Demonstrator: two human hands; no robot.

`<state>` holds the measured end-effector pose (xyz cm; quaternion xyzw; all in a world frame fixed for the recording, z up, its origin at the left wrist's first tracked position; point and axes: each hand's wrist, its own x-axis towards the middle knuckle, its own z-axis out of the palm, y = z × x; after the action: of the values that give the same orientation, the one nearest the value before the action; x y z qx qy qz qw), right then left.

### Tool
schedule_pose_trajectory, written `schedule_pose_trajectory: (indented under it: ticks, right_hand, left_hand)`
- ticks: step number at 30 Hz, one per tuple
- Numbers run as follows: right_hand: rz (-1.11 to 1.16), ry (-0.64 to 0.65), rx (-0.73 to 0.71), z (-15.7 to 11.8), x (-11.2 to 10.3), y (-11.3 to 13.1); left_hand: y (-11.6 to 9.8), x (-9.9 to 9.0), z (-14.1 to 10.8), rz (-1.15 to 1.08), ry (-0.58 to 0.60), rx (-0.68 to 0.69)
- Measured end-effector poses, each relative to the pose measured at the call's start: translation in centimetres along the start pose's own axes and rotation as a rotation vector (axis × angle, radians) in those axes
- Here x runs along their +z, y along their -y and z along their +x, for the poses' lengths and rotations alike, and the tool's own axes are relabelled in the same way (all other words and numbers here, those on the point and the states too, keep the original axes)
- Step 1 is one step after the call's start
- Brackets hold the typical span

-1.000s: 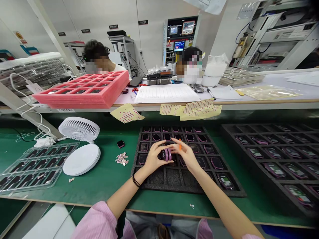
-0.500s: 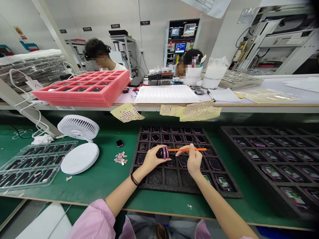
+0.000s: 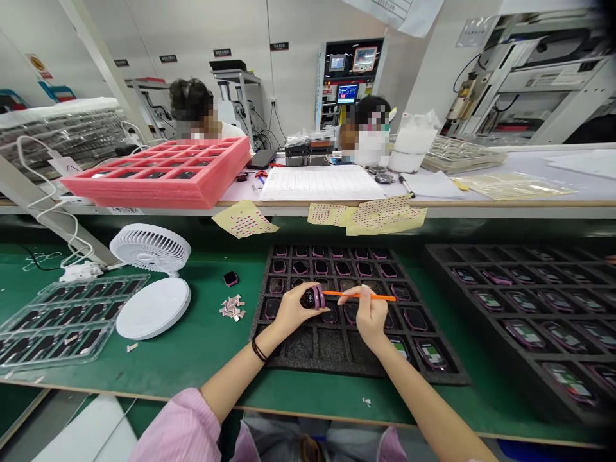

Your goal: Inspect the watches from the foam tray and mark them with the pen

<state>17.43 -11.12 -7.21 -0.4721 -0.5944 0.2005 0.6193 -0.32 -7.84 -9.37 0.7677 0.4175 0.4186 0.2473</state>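
My left hand (image 3: 292, 311) is shut on a smartwatch with a pink band (image 3: 312, 298), held just above a black foam tray (image 3: 308, 343). My right hand (image 3: 370, 316) pinches a thin orange stick (image 3: 359, 296) between thumb and fingers. The stick lies nearly level, and its tip reaches the side of the watch. Under and around my hands, the tray's square cells hold several dark watches with pink bands (image 3: 414, 319). My hands hide some of the cells.
A second black tray of watches (image 3: 534, 301) lies to the right. To the left are a white fan (image 3: 150, 248), a clear plastic tray (image 3: 72, 324), a loose watch (image 3: 231, 278) and small scraps (image 3: 233, 307). A pink foam tray (image 3: 158, 176) and two co-workers are beyond the shelf edge.
My right hand has drawn away from the watch, and the orange stick has turned from foreshortened to nearly level. My left hand still holds the watch, with little movement since the last half second.
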Motion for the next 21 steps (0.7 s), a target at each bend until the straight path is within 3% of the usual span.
schedule_pose_trajectory:
  ticks: [10, 21]
  right_hand:
    - [0.247, 0.073, 0.119, -0.20, 0.81, -0.07]
    - [0.265, 0.109, 0.031, -0.47, 0.92, -0.30]
  left_hand:
    - [-0.61, -0.01, 0.09, -0.018, -0.004, 0.040]
    - [-0.60, 0.01, 0.03, -0.024, 0.006, 0.023]
